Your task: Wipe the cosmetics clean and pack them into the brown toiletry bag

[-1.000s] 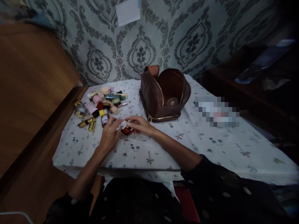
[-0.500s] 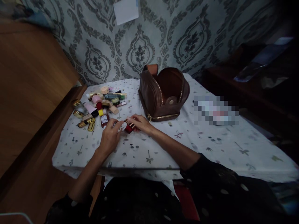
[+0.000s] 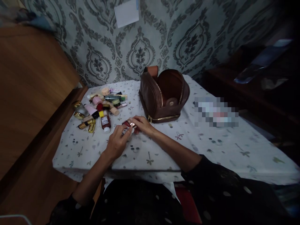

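Note:
Above the front middle of the table, my right hand (image 3: 141, 124) grips a small dark red cosmetic container with a shiny gold part (image 3: 128, 123). Fingers bent, my left hand (image 3: 117, 140) pinches a small whitish, partly clear piece (image 3: 130, 130) against the container's near side; the fingers hide most of it. Just left of my hands lies a red-brown bottle (image 3: 105, 122) with a white cap and a patterned label. Behind my right hand stands a brown leather toiletry bag (image 3: 150, 97), its zipped top open and the lid raised.
Several tubes, jars and bottles lie in a heap at the table's left, among them a green tube (image 3: 114, 98) and a gold bottle (image 3: 91, 126). A blurred-out flat item (image 3: 217, 112) lies at the right. A wooden cabinet (image 3: 35, 93) borders the left side.
My left hand has moved right with the whitish piece, bringing it up to the red and gold container. The red-brown bottle is now fully uncovered. My right hand stays nearly in place.

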A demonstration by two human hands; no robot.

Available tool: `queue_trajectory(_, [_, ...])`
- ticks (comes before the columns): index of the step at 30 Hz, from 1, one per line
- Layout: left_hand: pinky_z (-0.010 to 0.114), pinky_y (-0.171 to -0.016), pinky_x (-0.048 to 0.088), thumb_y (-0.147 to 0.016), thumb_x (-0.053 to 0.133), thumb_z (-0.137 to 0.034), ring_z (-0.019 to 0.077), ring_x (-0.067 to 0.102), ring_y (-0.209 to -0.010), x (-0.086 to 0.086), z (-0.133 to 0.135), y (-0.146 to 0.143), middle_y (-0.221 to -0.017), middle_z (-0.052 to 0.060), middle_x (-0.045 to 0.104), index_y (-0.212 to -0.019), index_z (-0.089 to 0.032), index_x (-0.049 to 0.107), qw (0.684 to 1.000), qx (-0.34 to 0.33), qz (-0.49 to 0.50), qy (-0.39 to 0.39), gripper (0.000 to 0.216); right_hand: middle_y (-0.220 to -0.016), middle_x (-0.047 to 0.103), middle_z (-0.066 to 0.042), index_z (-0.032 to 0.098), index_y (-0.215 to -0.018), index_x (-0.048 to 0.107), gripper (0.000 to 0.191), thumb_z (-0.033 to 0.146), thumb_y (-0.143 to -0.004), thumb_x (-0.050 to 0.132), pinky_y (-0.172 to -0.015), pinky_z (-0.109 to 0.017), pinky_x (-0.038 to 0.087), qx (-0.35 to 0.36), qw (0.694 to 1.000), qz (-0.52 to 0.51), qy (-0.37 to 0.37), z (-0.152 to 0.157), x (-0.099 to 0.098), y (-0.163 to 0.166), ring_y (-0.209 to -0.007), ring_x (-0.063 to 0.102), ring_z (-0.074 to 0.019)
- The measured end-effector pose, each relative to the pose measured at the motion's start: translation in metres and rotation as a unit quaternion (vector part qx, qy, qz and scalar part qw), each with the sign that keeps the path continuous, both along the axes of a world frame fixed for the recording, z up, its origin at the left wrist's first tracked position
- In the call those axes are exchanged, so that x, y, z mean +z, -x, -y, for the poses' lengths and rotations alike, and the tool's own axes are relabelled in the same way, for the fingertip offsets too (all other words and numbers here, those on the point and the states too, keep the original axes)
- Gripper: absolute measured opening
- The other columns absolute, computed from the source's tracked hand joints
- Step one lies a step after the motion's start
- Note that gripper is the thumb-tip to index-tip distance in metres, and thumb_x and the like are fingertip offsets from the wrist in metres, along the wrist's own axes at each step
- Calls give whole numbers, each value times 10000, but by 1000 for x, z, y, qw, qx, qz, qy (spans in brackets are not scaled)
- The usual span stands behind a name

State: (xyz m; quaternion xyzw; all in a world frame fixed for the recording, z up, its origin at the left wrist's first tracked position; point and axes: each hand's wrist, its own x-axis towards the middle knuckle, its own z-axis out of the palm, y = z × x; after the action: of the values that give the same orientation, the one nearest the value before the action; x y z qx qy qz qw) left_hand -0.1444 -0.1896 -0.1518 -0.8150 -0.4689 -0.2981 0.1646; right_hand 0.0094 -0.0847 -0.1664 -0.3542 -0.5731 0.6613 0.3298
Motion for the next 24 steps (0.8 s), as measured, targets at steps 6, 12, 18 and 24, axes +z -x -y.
queue_trajectory(6, [311, -791, 522, -886, 486, -50, 196, 583, -966, 6, -1, -1, -1069, 82, 572, -1201, -218, 593, 995, -37, 96, -8, 373, -498, 604, 19, 158, -749, 625, 283, 422, -848, 598, -361, -178, 406, 23, 991, -87, 101, 2, 2, 0, -397, 533, -98])
queue_trajectory(12, [335, -843, 519, -921, 531, -138, 195, 595, -964, 16, -7, -2, -1001, 58, 569, -1119, -214, 615, 981, -2, 194, 24, 228, -480, 597, 14, 157, -744, 615, 276, 376, -884, 525, -346, -180, 385, 43, 976, -127, 170, 3, 2, 1, -365, 518, -102])
queue_trajectory(18, [311, -836, 503, -929, 532, -140, 184, 592, -919, 16, -11, 4, -952, 38, 563, -1058, -192, 624, 972, 41, 223, 63, 167, -538, 644, -8, 161, -758, 620, 300, 359, -936, 482, -354, -167, 387, 17, 965, -145, 219, 1, 5, 1, -400, 552, -100])
queue_trajectory(24, [297, -816, 496, -928, 526, -137, 182, 589, -891, 15, -4, -2, -936, 36, 555, -1042, -187, 621, 969, 37, 223, 100, 157, -572, 660, -9, 152, -776, 647, 296, 390, -926, 553, -403, -174, 437, 10, 962, -174, 209, 2, 5, -1, -444, 581, -100])
